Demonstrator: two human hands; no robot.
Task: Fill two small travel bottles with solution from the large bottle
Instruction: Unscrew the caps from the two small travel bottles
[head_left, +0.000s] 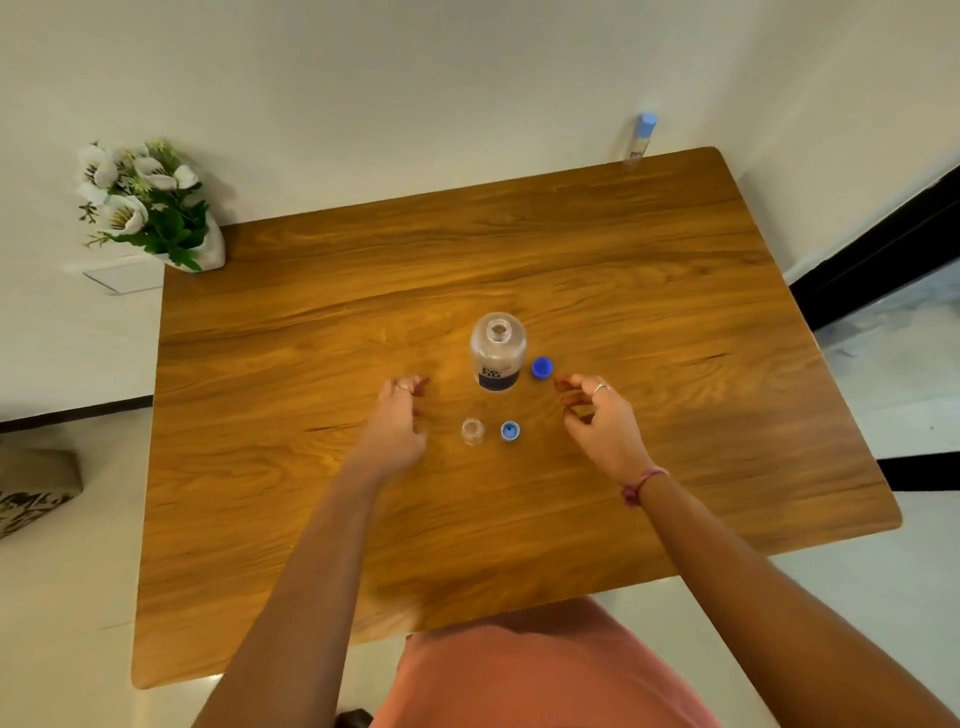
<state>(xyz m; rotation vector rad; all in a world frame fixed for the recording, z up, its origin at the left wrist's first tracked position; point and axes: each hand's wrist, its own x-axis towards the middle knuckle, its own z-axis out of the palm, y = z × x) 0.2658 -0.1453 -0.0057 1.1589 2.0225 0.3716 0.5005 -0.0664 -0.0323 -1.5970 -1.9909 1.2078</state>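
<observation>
While both forearms reach in from the near edge, notes run near to far:

Lap: salmon-pink garment (545, 670) at the bottom of the view, just below the near edge of the wooden worktop (311, 545).
Right wrist: pink thread band (641, 483).
Left hand (397, 423): over the worktop left of centre, fingers loosely curled, holding nothing; a ring on one finger.
Right hand (597, 415): over the worktop right of centre, fingers loosely curled with the tips close together, holding nothing; also ringed.
Small clear travel bottle (473, 432): upright and uncapped between the two hands, nearer the left one, apart from both.
Light blue small cap (510, 431): on the worktop just right of the travel bottle, open side up.
Large clear bottle with dark label (497, 352): upright, uncapped, just beyond the small bottle, mid-worktop.
Dark blue round cap (542, 368): on the worktop just right of the large bottle, near the right fingertips, not touched.
Second slim clear bottle with pale blue cap (640, 139): upright at the far right corner, capped, well apart from the rest.
White artificial flowers in a pale pot (150, 208): at the far left corner.
</observation>
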